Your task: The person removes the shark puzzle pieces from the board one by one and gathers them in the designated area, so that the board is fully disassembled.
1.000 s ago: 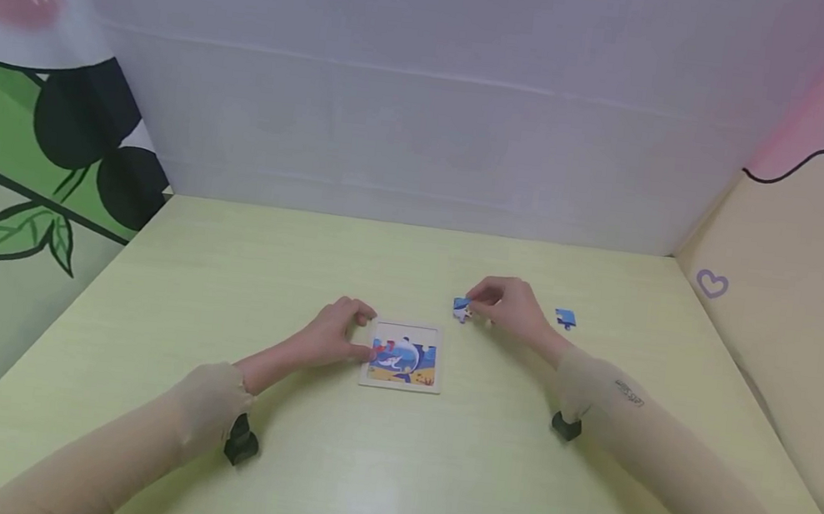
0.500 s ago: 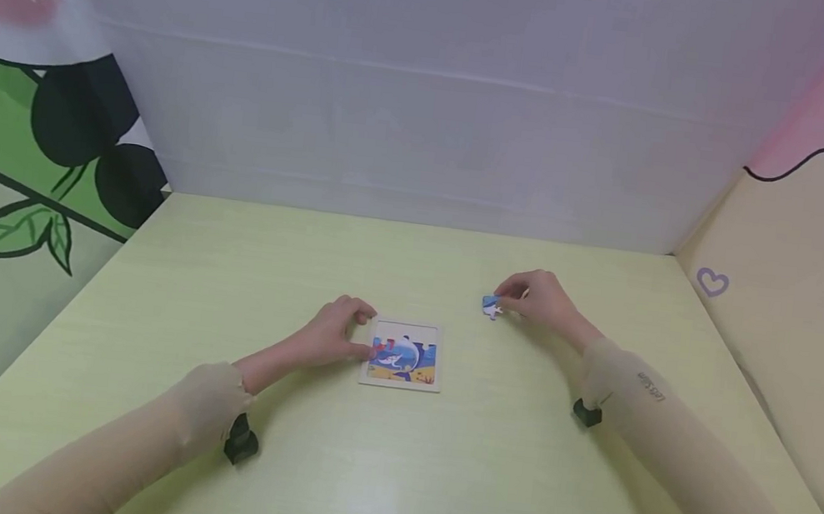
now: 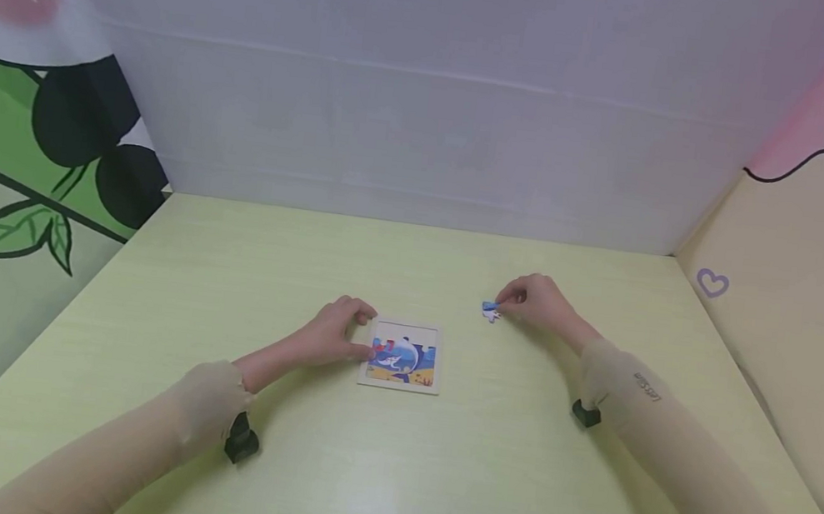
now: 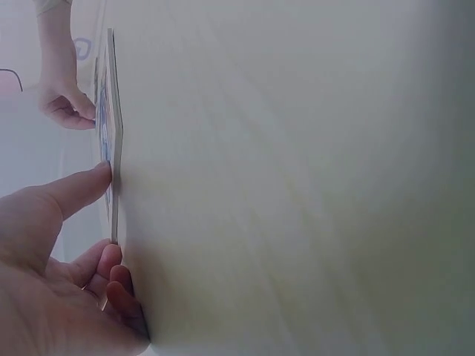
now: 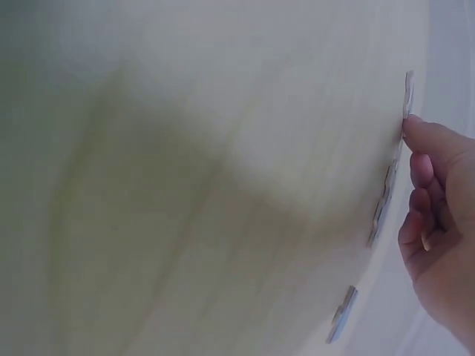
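A square jigsaw puzzle in a pale frame lies flat on the table; its lower part shows a blue sea animal over yellow sand, and its upper strip is bare. My left hand holds the frame at its left side, thumb on the left edge and fingers curled at the far left corner. To the right and farther back, my right hand pinches a blue and white puzzle piece between thumb and fingertips. The right wrist view shows that piece edge-on, close over the table.
Two more loose pieces show in the right wrist view: one puzzle piece below the fingertips, another puzzle piece farther down. The pale yellow table ends at a white back wall. Printed side panels flank it.
My right hand has shifted right with the piece, then slightly toward me. The loose piece seen right of it earlier is now hidden in the head view. My left hand stays still.
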The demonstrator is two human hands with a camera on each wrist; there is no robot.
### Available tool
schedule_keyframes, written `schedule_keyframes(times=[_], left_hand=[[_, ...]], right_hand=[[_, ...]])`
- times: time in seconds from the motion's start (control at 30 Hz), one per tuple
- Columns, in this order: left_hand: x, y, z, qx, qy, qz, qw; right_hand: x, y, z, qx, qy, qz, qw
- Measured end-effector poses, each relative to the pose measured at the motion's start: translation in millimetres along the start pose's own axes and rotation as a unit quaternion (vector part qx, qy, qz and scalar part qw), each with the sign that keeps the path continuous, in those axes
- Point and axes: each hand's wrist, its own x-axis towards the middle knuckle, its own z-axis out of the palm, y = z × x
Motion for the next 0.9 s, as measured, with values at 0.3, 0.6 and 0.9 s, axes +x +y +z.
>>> schedule_keyframes(times=[0.3,0.6,0.9], left_hand=[[0.4,-2.0,0.3,-0.002,0.001,-0.001,1.0000],[1.3,-2.5,-0.1,0.001,-0.006,0.001,1.0000],[-0.2,-2.0,0.9,-0.002,-0.004,-0.004,1.0000]], right_hand=[[0.5,-0.7,-0.9,-0.021,0.013,-0.013,0.9996],[-2.3,-1.5,-2.5,-0.010,0.015,-0.011,0.9998],[-3.5,-3.4,3.4,-0.003,0.044,-0.042,0.9982]])
